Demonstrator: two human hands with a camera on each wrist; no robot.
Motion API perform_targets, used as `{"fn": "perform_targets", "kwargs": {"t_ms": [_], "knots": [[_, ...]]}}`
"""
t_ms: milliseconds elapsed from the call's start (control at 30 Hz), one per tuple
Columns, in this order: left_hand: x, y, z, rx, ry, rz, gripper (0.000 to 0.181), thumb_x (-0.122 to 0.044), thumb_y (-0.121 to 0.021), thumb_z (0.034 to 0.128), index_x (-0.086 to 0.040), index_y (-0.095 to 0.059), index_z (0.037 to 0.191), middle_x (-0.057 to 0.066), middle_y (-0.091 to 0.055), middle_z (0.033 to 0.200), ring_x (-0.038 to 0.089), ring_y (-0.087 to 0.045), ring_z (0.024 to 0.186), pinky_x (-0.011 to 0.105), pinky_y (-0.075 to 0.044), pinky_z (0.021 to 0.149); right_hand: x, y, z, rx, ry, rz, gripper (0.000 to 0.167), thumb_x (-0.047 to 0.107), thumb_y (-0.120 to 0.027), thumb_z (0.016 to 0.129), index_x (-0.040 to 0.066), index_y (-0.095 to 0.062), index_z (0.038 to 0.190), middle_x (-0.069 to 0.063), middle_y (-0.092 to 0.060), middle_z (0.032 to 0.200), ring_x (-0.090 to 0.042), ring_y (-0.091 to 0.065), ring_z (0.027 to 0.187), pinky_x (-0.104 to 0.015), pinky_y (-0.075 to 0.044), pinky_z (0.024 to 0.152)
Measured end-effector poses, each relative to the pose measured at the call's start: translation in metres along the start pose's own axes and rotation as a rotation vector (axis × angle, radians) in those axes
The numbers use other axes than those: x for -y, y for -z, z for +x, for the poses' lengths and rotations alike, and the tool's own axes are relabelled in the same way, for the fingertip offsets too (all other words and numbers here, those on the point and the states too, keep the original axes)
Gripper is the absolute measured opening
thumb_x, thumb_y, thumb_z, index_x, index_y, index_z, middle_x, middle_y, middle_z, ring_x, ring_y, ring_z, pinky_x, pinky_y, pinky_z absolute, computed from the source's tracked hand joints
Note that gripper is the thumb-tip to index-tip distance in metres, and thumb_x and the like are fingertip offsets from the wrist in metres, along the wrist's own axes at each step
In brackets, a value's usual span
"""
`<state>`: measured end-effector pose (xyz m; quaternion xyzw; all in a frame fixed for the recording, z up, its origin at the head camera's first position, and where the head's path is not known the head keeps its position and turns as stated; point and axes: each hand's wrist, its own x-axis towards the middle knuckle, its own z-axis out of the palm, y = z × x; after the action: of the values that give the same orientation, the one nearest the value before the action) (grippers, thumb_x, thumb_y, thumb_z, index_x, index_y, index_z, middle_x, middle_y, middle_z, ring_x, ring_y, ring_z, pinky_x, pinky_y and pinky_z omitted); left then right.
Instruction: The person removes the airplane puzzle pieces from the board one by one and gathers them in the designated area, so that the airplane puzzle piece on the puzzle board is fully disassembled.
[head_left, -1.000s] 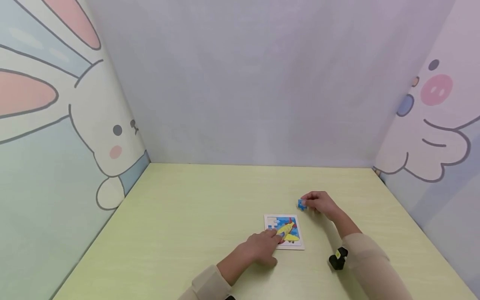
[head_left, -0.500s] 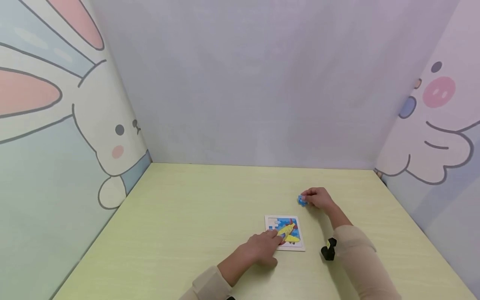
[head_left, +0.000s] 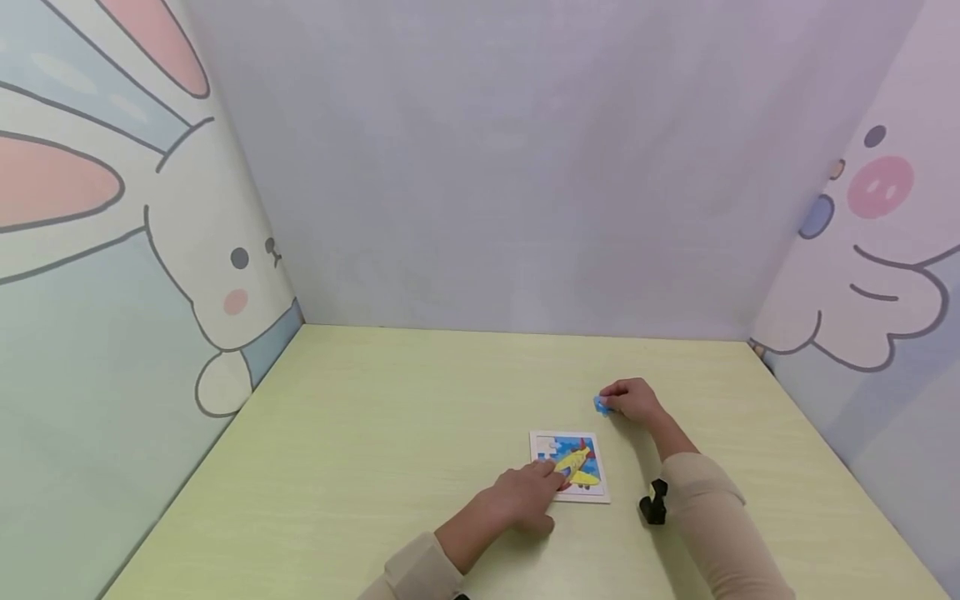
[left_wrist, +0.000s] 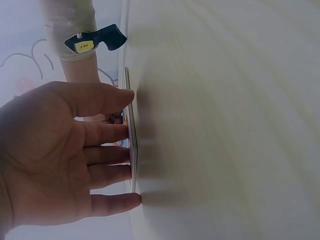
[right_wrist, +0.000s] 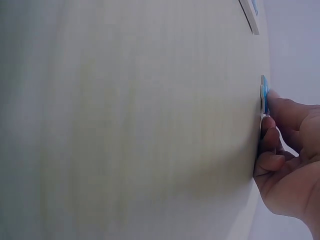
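A small square jigsaw puzzle with a white frame (head_left: 587, 498) lies on the table, showing a yellow airplane on blue sky. A pale, unfilled patch (head_left: 546, 444) shows at its upper left. My left hand (head_left: 519, 500) rests its fairly straight fingertips on the puzzle's lower left part. The left wrist view shows those fingers reaching the puzzle's thin edge (left_wrist: 132, 145), thumb spread apart. Beyond the puzzle, to the upper right, my right hand (head_left: 633, 400) pinches a blue puzzle piece (head_left: 601, 405) between thumb and fingers, at the tabletop. The right wrist view shows the piece (right_wrist: 264, 95) partly covered by the thumb.
The pale yellow-green table (head_left: 390, 417) stretches left and right. A grey-white back wall (head_left: 510, 183) and side walls printed with a rabbit and a pig enclose it. A black camera mount (head_left: 654, 502) sits on the right wrist.
My right forearm has shifted left. The pinched puzzle piece has turned a little and hardly changed place. My left hand stays on the puzzle.
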<state>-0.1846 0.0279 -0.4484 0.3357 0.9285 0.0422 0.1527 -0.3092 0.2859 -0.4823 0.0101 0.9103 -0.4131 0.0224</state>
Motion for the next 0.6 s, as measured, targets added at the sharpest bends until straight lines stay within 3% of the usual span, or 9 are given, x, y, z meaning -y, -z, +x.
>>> {"fn": "perform_targets", "kwargs": {"t_ms": [233, 600], "knots": [[0.003, -0.002, -0.003, 0.004, 0.027, -0.022, 0.060, -0.030, -0.072, 0.0755, -0.021, -0.051, 0.131, -0.006, -0.042, 0.137, 0.010, -0.039, 0.123, 0.036, -0.045, 0.085, 0.002, -0.006, 0.001, -0.004, -0.013, 0.032, 0.016, 0.010, -0.062, 0.088, -0.003, -0.065, 0.096, -0.009, -0.059, 0.085, -0.021, -0.051, 0.072, -0.030, -0.044, 0.062], [0.000, 0.002, -0.001, -0.018, -0.002, -0.021, 0.056, -0.032, -0.069, 0.0784, -0.020, -0.053, 0.130, -0.006, -0.044, 0.134, 0.010, -0.041, 0.120, 0.035, -0.046, 0.083, 0.005, 0.005, -0.016, -0.015, -0.053, 0.143, 0.026, 0.017, -0.059, 0.092, -0.004, -0.061, 0.107, -0.010, -0.058, 0.090, -0.022, -0.050, 0.073, -0.031, -0.044, 0.062]]}}
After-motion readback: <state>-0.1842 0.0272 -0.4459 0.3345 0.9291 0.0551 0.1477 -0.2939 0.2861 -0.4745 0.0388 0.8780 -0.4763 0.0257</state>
